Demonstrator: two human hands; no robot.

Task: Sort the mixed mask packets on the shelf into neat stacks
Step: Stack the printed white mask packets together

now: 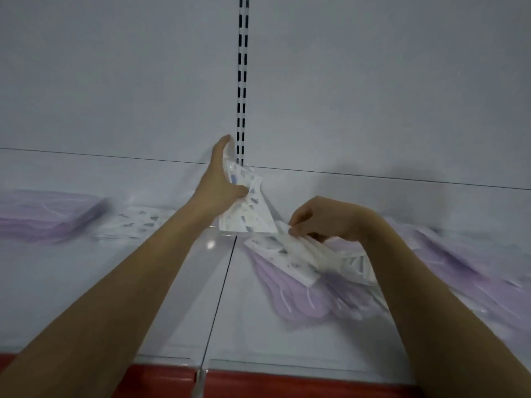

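Mask packets lie scattered across a white shelf [143, 311], seen from above over two bare forearms. Nearest the viewer, a red strip [287, 386] runs along the shelf's front edge. On the right, a loose heap of lilac packets [310, 300] spreads toward the edge of view, badly blurred, so single packets are hard to tell apart. White patterned packets [290, 257] rest on top of this heap. The right hand [324, 218] curls over them, thumb and fingertips pinching the edge of one white packet; the other fingers are tucked under and hidden. Higher and farther back, the left hand [222, 179] grips a bunch of white patterned packets [247, 214], thumb pressed on the front, fingers hidden behind the packets. Far left, a lilac stack [48, 216] sits beside a flat white patterned stack [138, 222], both smeared by motion. Behind everything, a slotted upright rail [242, 81] climbs the white back wall.
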